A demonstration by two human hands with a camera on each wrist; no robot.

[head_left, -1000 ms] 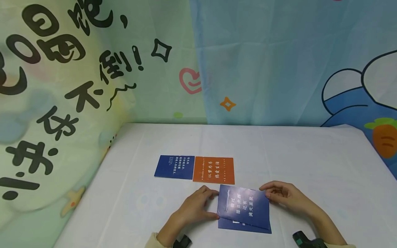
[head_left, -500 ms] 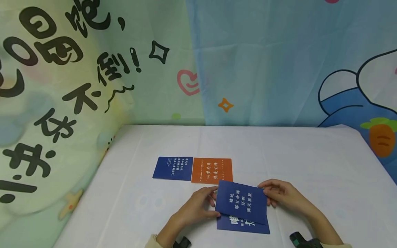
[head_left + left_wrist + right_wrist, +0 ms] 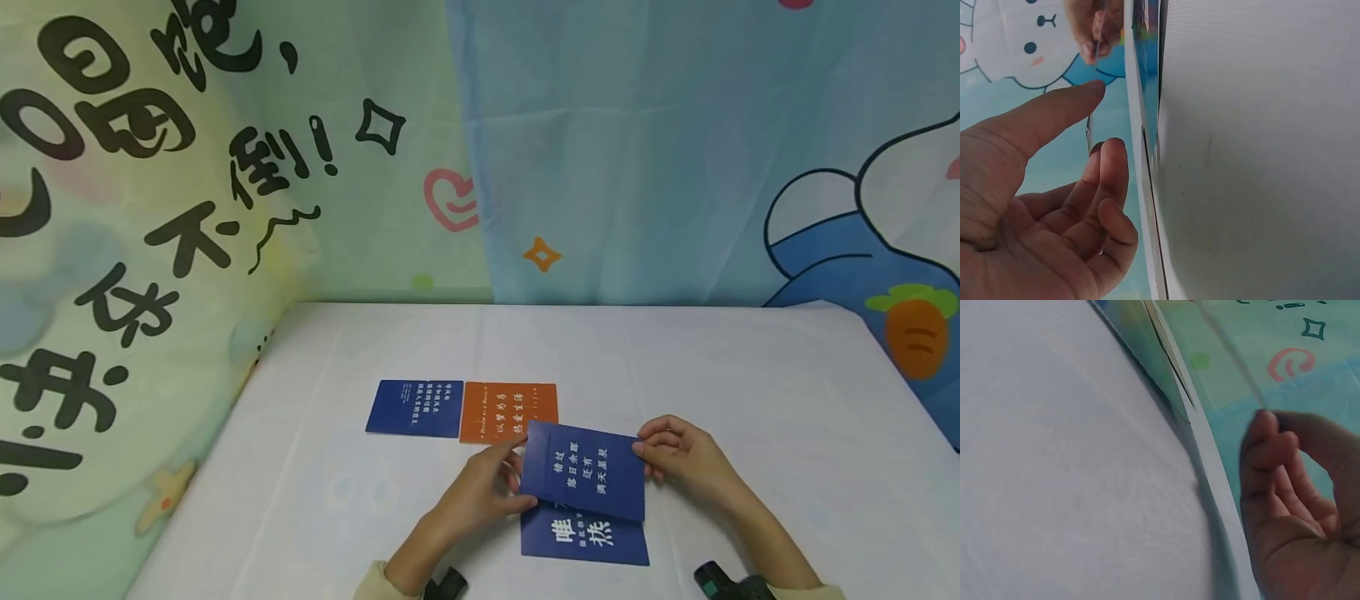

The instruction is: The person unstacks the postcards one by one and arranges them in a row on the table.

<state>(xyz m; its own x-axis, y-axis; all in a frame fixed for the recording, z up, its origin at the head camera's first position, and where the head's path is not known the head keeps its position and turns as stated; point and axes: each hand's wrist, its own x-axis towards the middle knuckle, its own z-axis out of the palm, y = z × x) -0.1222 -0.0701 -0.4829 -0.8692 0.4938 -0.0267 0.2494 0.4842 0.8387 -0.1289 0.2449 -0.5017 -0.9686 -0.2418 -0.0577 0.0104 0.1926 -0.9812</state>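
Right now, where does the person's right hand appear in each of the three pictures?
Head: right hand, lower right of centre, pinching the upper blue card.
Left wrist: at the top edge, left of centre.
Right wrist: at the lower right, larger.
Shared landmark: the white table, visible in all three.

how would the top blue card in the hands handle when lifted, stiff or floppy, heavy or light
Probably fairly stiff: the top blue card looks flat, without obvious sag, between the left hand and right hand. Likely light, since it looks thin edge-on in the right wrist view. Unlikely to roll, being flat.
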